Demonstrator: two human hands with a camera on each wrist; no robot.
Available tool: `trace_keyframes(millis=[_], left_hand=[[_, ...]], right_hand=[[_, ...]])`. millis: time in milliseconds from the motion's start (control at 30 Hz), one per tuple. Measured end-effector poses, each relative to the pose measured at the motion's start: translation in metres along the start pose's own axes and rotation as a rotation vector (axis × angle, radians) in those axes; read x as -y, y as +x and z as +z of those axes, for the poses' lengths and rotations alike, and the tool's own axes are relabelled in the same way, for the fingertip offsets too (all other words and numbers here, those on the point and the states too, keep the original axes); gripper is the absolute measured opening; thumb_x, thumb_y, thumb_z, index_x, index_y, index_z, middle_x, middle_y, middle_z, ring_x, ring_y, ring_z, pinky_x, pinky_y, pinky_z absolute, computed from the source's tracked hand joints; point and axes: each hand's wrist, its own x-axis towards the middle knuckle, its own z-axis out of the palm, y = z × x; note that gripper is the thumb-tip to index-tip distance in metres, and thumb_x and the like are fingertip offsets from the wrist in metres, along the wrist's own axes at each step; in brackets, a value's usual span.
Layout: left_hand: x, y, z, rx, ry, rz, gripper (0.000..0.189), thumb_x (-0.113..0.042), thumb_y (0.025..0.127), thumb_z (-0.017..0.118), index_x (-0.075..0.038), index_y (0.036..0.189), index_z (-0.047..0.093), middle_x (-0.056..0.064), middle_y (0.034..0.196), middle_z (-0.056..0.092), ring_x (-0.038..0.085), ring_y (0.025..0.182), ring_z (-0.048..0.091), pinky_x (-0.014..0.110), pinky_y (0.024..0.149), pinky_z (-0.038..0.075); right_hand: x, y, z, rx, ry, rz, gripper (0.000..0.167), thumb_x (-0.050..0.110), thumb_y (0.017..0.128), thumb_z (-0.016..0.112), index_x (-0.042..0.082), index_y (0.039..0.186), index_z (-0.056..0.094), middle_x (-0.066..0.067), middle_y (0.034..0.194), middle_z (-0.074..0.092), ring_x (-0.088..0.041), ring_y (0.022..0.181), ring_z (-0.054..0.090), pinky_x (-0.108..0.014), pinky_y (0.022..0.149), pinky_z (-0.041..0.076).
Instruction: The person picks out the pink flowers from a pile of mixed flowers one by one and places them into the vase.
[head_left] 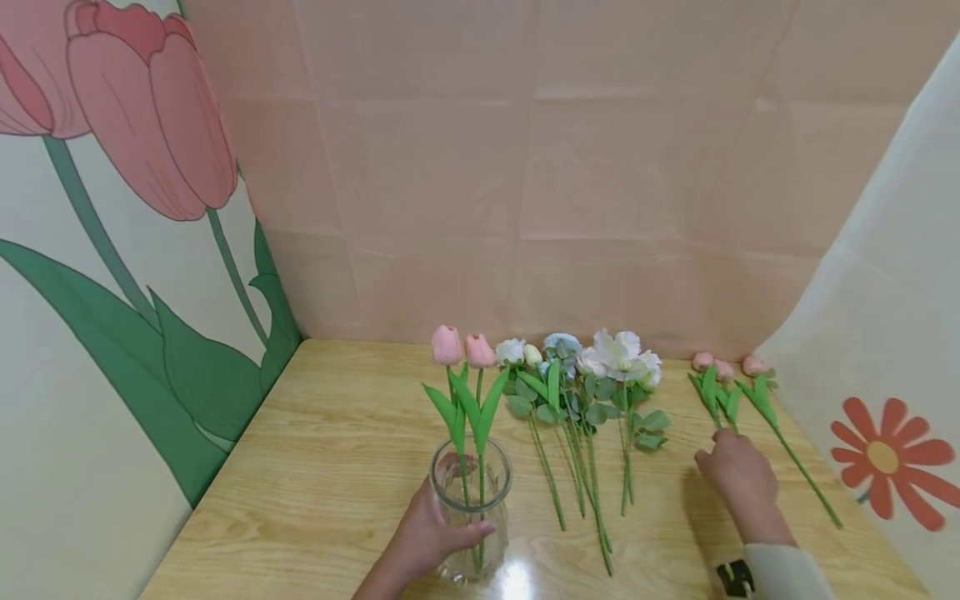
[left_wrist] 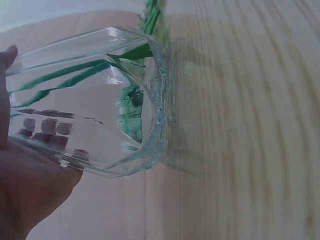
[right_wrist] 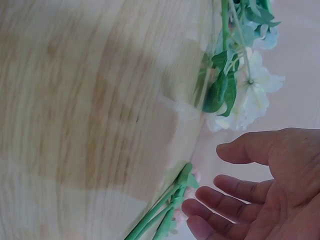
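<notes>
A clear glass vase (head_left: 495, 542) stands at the table's front, with my left hand (head_left: 429, 523) gripping its side. In the left wrist view, the vase's base (left_wrist: 159, 110) rests on the wood. Two pink tulips (head_left: 447, 347) with green leaves stand upright in it, stems inside the glass. At the right, my right hand (head_left: 741, 473) reaches over the stems of pink tulips (head_left: 723, 372) lying on the table. The right wrist view has its fingers (right_wrist: 225, 202) loosely spread, thumb apart, with nothing between them, beside the green tulip stems (right_wrist: 162, 207).
White and blue flowers (head_left: 618, 357) with long stems lie in a row between the vase and the right hand. One more pink tulip (head_left: 754, 367) lies along the table's right edge. A pink backdrop (head_left: 525, 208) rises behind the wooden table (head_left: 322, 467); printed flower panels flank it.
</notes>
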Motion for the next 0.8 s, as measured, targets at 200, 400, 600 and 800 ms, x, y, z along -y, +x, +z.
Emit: trace_keyframes(millis=[200,400,600,800], left_hand=[[0.000,0.000,0.000,0.004,-0.003,-0.004,0.083,-0.037,0.071,0.091,-0.035,0.141,0.046,0.009,0.142,0.055,0.044,0.130,0.050,0.073,0.101,0.041],[0.000,0.000,0.001,0.006,-0.005,-0.007,0.082,-0.035,0.072,0.091,-0.033,0.141,0.047,0.009,0.142,0.055,0.044,0.130,0.050,0.074,0.100,0.040],[-0.001,0.000,0.000,0.010,-0.026,-0.009,0.083,-0.033,0.072,0.091,-0.032,0.142,0.047,0.008,0.142,0.055,0.043,0.130,0.050,0.073,0.101,0.040],[-0.001,0.000,0.000,0.003,-0.012,0.016,0.084,-0.033,0.072,0.091,-0.032,0.143,0.045,0.008,0.142,0.055,0.042,0.131,0.050,0.074,0.102,0.039]], right_hand=[[-0.007,0.005,-0.001,0.003,0.008,0.014,0.058,0.029,0.098,0.056,-0.013,0.136,0.041,-0.041,0.123,0.051,-0.056,0.100,0.057,-0.057,0.065,0.053],[-0.017,0.015,0.003,0.000,0.015,0.058,0.049,0.026,0.098,0.057,-0.012,0.126,0.048,-0.039,0.115,0.054,-0.053,0.095,0.059,-0.052,0.059,0.052],[-0.024,0.020,0.006,-0.006,0.023,0.055,0.041,0.022,0.095,0.056,-0.014,0.116,0.053,-0.035,0.100,0.058,-0.042,0.080,0.059,-0.046,0.054,0.049],[-0.028,0.023,0.007,-0.006,0.025,0.027,0.036,0.019,0.094,0.056,-0.014,0.108,0.058,-0.034,0.096,0.060,-0.039,0.077,0.059,-0.046,0.054,0.049]])
